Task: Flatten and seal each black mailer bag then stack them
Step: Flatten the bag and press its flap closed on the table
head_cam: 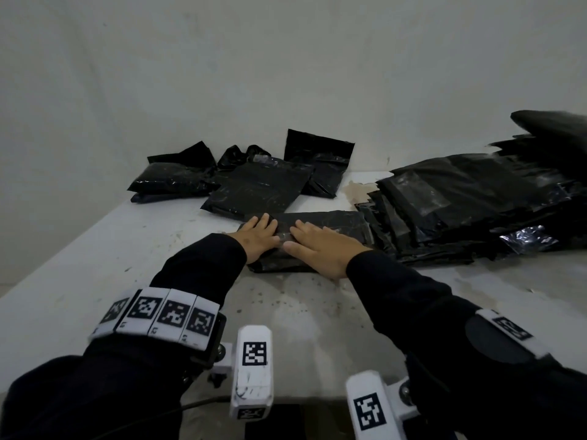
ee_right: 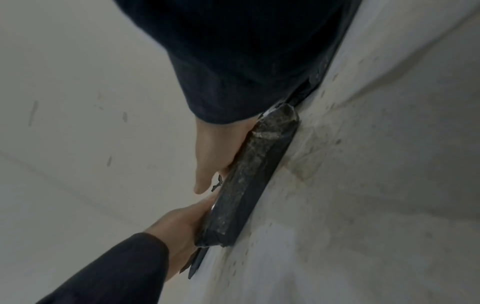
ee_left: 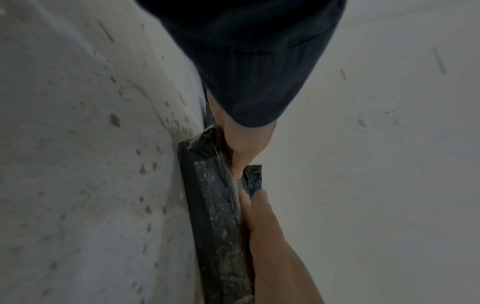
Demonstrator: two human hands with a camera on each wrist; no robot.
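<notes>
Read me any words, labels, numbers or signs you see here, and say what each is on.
No readable words.
Wristband tags: square black-and-white code patterns only; tiny marks beneath too small to read.
Wrist camera mounts: code patterns, no letters.
Mailer bags: no legible print.

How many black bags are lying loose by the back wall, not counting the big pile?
4, possibly more hidden: one at the left, a crumpled one behind, a flat one in front, and one leaning on the wall.
</notes>
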